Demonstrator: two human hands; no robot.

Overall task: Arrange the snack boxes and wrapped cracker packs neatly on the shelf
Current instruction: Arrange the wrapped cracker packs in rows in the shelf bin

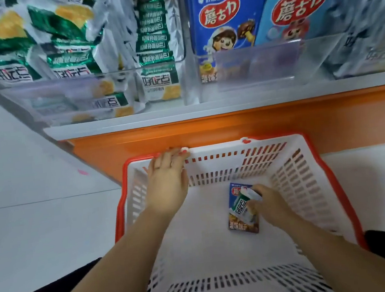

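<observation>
Two bare forearms reach away from the camera into a white plastic basket (224,288) with an orange-red rim, which sits on the pale floor (29,220) against the orange base (208,130) of a shelf unit. On the left, the left hand (166,181) lies on the basket's far rim, its fingers stretched fairly straight over the edge rather than closed around it. To the right and lower down, the right hand (272,204) pinches a green-and-white wrapped cracker pack (240,206) between thumb and fingers, just above the basket floor. Directly under that pack a dark blue snack box (243,224) lies flat on the basket floor, right of centre; whether pack and box touch cannot be told. Beyond the basket, the white shelf (184,116) carries clear plastic bins. In the far left bin, loose cracker packs (60,52) lie heaped at odd angles. Just right of them, a row of cracker packs (153,32) stands upright, one behind another. Further right, a dark blue shelf box (226,17) and a light blue shelf box (300,10) stand side by side behind a clear bin front (259,66). At the far right edge are more silver-wrapped packs (367,23), blurred.
</observation>
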